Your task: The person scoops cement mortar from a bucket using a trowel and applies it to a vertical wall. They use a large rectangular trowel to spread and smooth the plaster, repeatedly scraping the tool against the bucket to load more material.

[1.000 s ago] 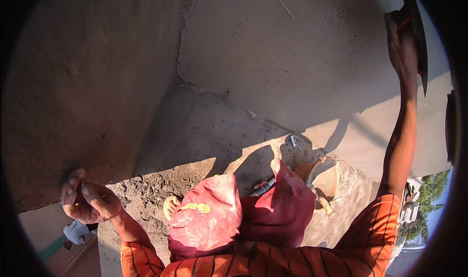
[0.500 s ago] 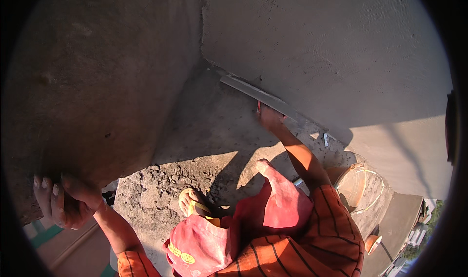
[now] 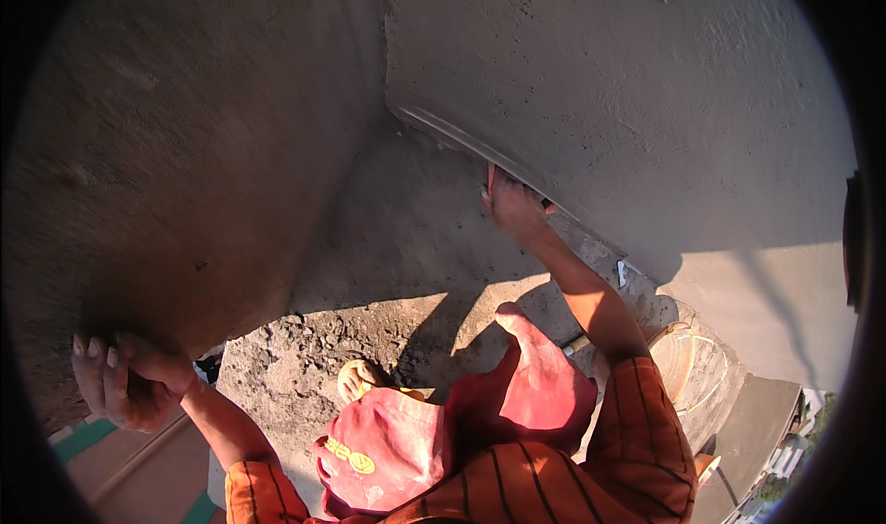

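My right hand (image 3: 519,207) grips the red handle of a long grey metal trowel (image 3: 457,139). The blade lies along the bottom of the grey plastered wall (image 3: 646,100), where it meets the shaded concrete floor (image 3: 369,210), near the inner corner. My left hand (image 3: 129,384) is at the lower edge of the darker wall (image 3: 185,173) on the left, fingers curled; shadow hides what, if anything, they hold.
Rubble and grit (image 3: 314,339) cover the sunlit floor by my sandalled foot (image 3: 358,378) and red-clothed legs (image 3: 521,395). A bucket (image 3: 688,367) with a wire handle stands at my right. Past the ledge (image 3: 757,432) at far right are pale objects and greenery.
My right hand has come down from high at the right to the foot of the wall with the trowel, then slightly upward. My left hand shifted left. The view has shifted too.
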`<state>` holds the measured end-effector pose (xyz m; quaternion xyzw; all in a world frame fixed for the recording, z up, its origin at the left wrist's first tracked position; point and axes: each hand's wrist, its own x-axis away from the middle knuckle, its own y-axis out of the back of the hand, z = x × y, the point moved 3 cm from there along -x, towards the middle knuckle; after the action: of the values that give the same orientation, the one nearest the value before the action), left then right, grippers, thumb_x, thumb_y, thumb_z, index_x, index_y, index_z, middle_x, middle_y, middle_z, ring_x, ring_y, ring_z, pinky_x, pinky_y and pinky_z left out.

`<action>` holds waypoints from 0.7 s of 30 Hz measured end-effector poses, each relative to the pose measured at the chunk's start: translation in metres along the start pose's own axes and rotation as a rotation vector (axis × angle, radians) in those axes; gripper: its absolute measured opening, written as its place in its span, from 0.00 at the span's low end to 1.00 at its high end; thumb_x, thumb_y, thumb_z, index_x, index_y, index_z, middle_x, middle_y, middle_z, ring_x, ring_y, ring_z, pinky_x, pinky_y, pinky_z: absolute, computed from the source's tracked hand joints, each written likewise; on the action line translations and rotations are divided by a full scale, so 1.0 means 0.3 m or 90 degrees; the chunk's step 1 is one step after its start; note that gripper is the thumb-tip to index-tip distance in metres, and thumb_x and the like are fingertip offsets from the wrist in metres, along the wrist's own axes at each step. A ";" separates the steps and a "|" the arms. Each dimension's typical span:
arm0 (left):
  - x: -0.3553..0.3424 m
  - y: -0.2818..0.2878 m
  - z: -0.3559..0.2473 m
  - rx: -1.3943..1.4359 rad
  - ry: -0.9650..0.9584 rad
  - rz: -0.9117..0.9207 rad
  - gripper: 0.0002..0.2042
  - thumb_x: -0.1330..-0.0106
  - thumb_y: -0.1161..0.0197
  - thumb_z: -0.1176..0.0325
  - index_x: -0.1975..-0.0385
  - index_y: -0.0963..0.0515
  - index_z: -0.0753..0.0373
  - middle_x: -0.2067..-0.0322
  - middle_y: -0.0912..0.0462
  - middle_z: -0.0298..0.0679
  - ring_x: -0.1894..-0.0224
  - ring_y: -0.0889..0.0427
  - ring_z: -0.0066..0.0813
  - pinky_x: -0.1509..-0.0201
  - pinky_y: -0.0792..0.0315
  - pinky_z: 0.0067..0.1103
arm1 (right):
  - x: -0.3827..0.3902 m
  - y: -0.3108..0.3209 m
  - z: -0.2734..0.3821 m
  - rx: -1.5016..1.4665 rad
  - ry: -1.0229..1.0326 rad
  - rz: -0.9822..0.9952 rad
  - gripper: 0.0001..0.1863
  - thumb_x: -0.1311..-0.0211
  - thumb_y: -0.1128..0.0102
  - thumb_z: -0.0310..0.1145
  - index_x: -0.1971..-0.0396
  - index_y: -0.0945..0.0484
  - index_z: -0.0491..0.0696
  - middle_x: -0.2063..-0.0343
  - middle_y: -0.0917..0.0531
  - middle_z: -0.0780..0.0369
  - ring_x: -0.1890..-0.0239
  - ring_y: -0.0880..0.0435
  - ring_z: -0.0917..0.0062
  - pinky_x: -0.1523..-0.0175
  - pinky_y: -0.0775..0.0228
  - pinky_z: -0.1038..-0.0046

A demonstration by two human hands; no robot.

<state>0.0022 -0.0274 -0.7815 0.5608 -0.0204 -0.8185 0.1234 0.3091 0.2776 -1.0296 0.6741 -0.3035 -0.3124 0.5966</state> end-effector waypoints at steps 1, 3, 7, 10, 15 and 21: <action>-0.006 0.003 -0.001 -0.004 -0.007 0.013 0.08 0.44 0.48 0.80 0.65 0.26 0.68 0.66 0.22 0.47 0.59 0.20 0.46 0.52 0.25 0.42 | -0.028 -0.119 0.036 -0.017 -0.005 0.064 0.40 0.41 0.46 0.44 0.36 0.54 0.40 0.50 0.28 0.41 0.48 0.27 0.48 0.44 0.35 0.52; -0.015 0.006 -0.009 -0.015 -0.019 0.043 0.09 0.46 0.48 0.80 0.65 0.26 0.67 0.65 0.22 0.46 0.59 0.21 0.45 0.52 0.25 0.40 | -0.101 -0.271 0.089 -0.072 -0.023 0.163 0.37 0.40 0.47 0.44 0.37 0.50 0.41 0.50 0.27 0.42 0.47 0.26 0.51 0.43 0.35 0.53; -0.021 -0.025 -0.057 -0.051 0.014 0.113 0.08 0.45 0.48 0.79 0.66 0.26 0.64 0.65 0.23 0.44 0.58 0.22 0.43 0.52 0.25 0.36 | -0.236 -0.219 0.093 -0.200 -0.086 0.316 0.30 0.40 0.49 0.43 0.42 0.43 0.41 0.52 0.25 0.44 0.50 0.23 0.53 0.45 0.32 0.57; -0.047 -0.035 -0.094 -0.111 0.105 0.251 0.10 0.46 0.46 0.78 0.67 0.25 0.56 0.60 0.24 0.37 0.52 0.28 0.40 0.49 0.29 0.30 | -0.265 -0.042 0.084 -0.229 -0.118 0.306 0.26 0.40 0.49 0.42 0.47 0.39 0.41 0.56 0.23 0.45 0.53 0.22 0.55 0.49 0.29 0.59; -0.119 -0.031 -0.151 -0.028 0.258 0.467 0.13 0.52 0.43 0.77 0.66 0.23 0.53 0.58 0.24 0.34 0.48 0.33 0.38 0.45 0.38 0.32 | -0.254 0.554 -0.046 -0.219 -0.089 0.212 0.24 0.40 0.48 0.41 0.50 0.38 0.41 0.63 0.20 0.45 0.57 0.20 0.55 0.53 0.28 0.56; -0.439 0.020 -0.166 0.171 0.546 0.678 0.15 0.56 0.47 0.80 0.65 0.26 0.63 0.54 0.27 0.50 0.48 0.32 0.51 0.47 0.35 0.41 | -0.231 1.540 -0.354 -0.300 -0.144 0.223 0.24 0.40 0.48 0.42 0.51 0.38 0.41 0.69 0.20 0.45 0.64 0.19 0.51 0.57 0.29 0.53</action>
<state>0.0939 0.0016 -0.6788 0.7589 -0.3427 -0.3431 0.4347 0.3324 0.3490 -0.5565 0.4162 -0.3985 -0.3396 0.7434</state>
